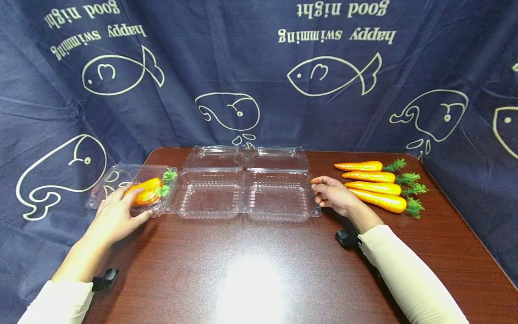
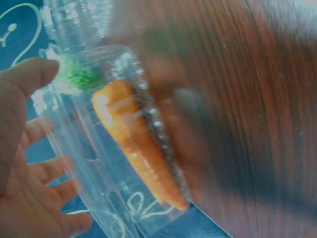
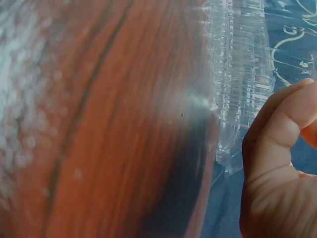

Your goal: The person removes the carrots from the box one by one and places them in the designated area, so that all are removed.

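Observation:
On the left, a closed clear plastic clamshell box (image 2: 89,158) holds orange carrots (image 1: 147,191) with green tops. My left hand (image 1: 115,213) lies over its left part, fingers spread and thumb apart near the front edge. The left wrist view shows the fingers along the box's far side. Two more clear clamshells stand side by side with lids raised: a middle one (image 1: 208,211) and a right one (image 1: 279,213). My right hand (image 1: 333,195) is at the right one's right side, its fingers loosely bent and fingertips close to the rim.
Several carrots (image 1: 378,200) with green tops lie in a row on the right of the brown wooden table (image 1: 182,270), just beyond my right hand. A dark blue curtain (image 1: 259,67) with white fish and whale drawings hangs behind the table. Light glares off the tabletop's front.

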The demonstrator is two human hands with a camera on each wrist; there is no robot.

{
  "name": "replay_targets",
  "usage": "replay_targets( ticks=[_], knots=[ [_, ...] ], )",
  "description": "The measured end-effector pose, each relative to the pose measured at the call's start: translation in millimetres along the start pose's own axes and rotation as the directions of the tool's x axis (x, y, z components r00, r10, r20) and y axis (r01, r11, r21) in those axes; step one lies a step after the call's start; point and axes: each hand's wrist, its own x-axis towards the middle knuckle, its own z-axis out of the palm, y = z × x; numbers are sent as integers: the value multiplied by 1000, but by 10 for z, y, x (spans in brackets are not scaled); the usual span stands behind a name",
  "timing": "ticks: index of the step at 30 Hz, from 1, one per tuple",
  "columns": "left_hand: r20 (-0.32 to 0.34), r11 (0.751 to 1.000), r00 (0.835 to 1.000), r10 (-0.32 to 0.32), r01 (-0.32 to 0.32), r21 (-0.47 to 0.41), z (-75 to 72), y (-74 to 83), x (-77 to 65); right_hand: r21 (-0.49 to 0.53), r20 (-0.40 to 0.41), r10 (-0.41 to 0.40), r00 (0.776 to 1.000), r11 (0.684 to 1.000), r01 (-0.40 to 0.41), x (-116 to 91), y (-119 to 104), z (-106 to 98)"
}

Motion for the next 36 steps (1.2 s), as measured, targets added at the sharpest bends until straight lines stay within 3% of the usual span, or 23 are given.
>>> replay_targets(
  ticks=[6,16,22,29,36],
  knots=[
    [39,999,999,-37,37,-17,-98,62,-148,-22,4,-8,1000,1000,8,8,23,-11],
    [73,999,996,-44,44,8,-230,138,-326,-15,4,-10,1000,1000,10,11,34,-13],
    [135,998,989,-66,62,32,-326,194,-410,-9,8,-11,1000,1000,11,6,30,-9],
    [268,992,955,-129,127,26,-460,227,-441,-10,2,-14,1000,1000,14,-4,16,1],
    [339,982,922,-187,181,50,-568,258,-496,-4,-2,-10,1000,1000,10,1,18,22]
  ],
)
